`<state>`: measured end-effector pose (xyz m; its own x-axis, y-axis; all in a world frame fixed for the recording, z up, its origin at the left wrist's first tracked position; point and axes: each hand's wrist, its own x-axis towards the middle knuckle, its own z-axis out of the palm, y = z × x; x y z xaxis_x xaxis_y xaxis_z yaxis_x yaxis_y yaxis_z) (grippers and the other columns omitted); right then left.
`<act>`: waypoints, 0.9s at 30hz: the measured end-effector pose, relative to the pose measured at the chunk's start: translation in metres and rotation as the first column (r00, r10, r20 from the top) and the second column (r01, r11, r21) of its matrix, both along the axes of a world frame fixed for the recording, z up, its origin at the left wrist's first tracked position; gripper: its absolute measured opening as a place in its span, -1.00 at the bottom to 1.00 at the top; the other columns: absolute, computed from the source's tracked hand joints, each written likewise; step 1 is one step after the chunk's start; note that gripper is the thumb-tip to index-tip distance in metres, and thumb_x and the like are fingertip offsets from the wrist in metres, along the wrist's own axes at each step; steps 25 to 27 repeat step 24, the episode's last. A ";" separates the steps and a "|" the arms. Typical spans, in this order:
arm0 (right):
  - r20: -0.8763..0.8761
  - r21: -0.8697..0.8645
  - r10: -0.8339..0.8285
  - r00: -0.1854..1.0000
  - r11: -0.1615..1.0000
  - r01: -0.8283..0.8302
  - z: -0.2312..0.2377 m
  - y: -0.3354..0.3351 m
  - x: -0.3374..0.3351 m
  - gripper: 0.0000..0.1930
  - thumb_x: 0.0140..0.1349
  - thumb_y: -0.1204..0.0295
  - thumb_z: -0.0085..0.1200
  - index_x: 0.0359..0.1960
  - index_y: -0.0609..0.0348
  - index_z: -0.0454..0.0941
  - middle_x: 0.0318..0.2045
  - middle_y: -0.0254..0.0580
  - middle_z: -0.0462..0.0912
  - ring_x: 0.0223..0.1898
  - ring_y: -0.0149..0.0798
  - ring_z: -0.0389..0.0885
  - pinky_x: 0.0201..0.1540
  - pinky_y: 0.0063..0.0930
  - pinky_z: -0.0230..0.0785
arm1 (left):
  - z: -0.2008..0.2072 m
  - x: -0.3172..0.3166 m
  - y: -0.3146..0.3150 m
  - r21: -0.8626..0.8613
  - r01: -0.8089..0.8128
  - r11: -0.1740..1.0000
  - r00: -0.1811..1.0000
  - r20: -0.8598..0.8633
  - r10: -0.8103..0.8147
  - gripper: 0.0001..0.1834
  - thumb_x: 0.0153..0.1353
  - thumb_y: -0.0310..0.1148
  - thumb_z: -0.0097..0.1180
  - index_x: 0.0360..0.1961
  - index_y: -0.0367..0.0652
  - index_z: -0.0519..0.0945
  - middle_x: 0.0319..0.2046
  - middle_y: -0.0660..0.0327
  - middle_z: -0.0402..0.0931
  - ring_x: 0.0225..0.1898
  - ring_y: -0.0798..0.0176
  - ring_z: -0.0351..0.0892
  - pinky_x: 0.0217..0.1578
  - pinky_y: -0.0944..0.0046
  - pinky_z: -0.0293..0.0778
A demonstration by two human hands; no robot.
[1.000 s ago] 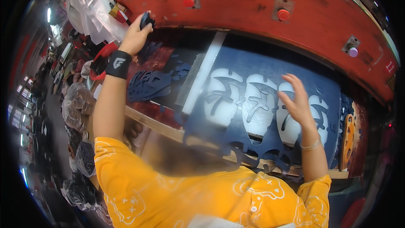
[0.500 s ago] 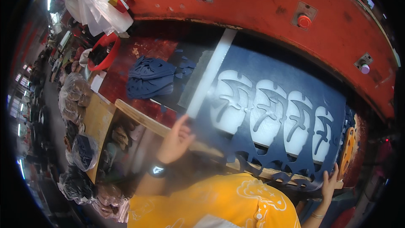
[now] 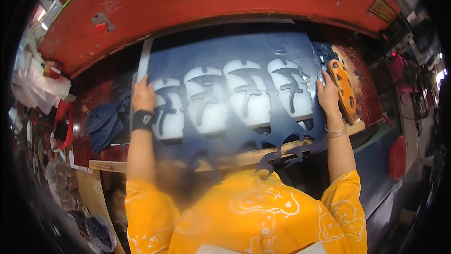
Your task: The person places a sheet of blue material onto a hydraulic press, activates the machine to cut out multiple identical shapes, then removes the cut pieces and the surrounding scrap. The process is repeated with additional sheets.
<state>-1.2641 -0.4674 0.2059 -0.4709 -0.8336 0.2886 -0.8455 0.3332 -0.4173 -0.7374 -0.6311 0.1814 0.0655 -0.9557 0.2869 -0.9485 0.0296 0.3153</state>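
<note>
A dark blue sheet (image 3: 225, 45) with a row of shoe-sole-shaped cut-outs lies over a white board (image 3: 206, 106), which shows through the openings. Its near edge, scalloped by more cut-outs, hangs over the wooden front rail (image 3: 110, 165). My left hand (image 3: 143, 95) grips the sheet's left edge, beside a strip of bare white board. At the right edge my right hand (image 3: 328, 93) is closed on the sheet, its fingertips partly hidden. Just right of that hand lies an orange cutting die (image 3: 344, 89).
Behind the sheet runs a red machine beam (image 3: 253, 0) with push buttons. A stack of blue cut pieces (image 3: 102, 125) lies at the left, near a red basket (image 3: 62, 125). Blue scraps (image 3: 324, 52) lie beyond the die. A red round object (image 3: 397, 157) is at the lower right.
My view has swung to the right. My left hand has come from the near left corner up to the sheet's left edge; my right hand has moved farther up its right edge.
</note>
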 end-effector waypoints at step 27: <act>0.244 0.218 0.016 0.970 0.973 -0.070 0.038 0.074 0.001 -0.54 0.22 0.22 0.09 0.05 0.31 0.47 -0.20 0.32 0.60 -0.07 0.20 0.57 0.00 -0.10 0.39 | 0.016 0.019 0.094 0.058 0.006 0.998 0.993 -0.120 0.001 -0.67 0.19 -0.41 0.08 0.00 -0.12 0.58 -0.02 0.01 0.54 0.04 0.03 0.53 0.08 0.17 0.38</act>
